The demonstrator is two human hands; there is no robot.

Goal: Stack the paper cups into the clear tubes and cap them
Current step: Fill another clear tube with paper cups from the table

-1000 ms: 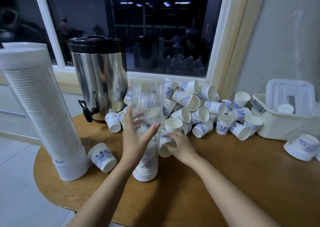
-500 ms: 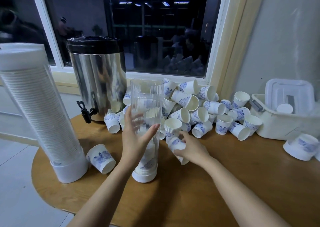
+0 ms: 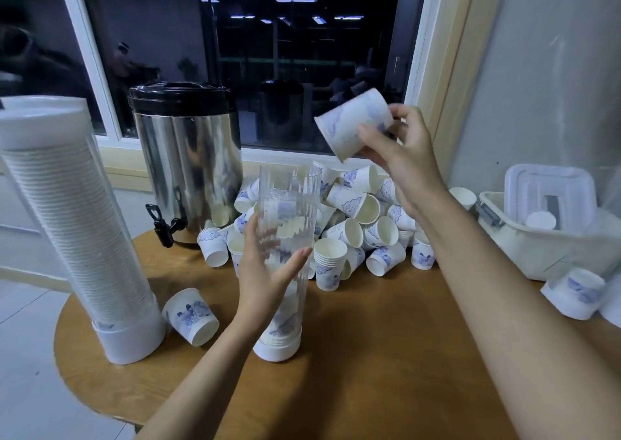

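Here the right hand (image 3: 400,150) holds one paper cup (image 3: 354,124) in the air, above the clear tube (image 3: 289,204) and off to its right. The cup is tipped with its mouth down and toward the tube's open top, and the fingers (image 3: 374,142) are clamped on its side wall near the base. The left hand (image 3: 265,271) wraps around the tube's middle, thumb on one side and fingers curled behind, and steadies it upright on the bench (image 3: 386,365). A few nested cups sit at the tube's foot, above its white base cap.

The cup is probably very light, thin-walled and easy to crush, so a gentle hold low on the wall suits it and leaves the rim free to enter. The tube looks stiff but tall and top-heavy when nearly empty, so a mid-height grip seems wise. Its smooth plastic could slip.

Behind the tube lies a heap of loose cups (image 3: 363,211), to its left a filled tube (image 3: 77,221) and a steel urn (image 3: 188,160)
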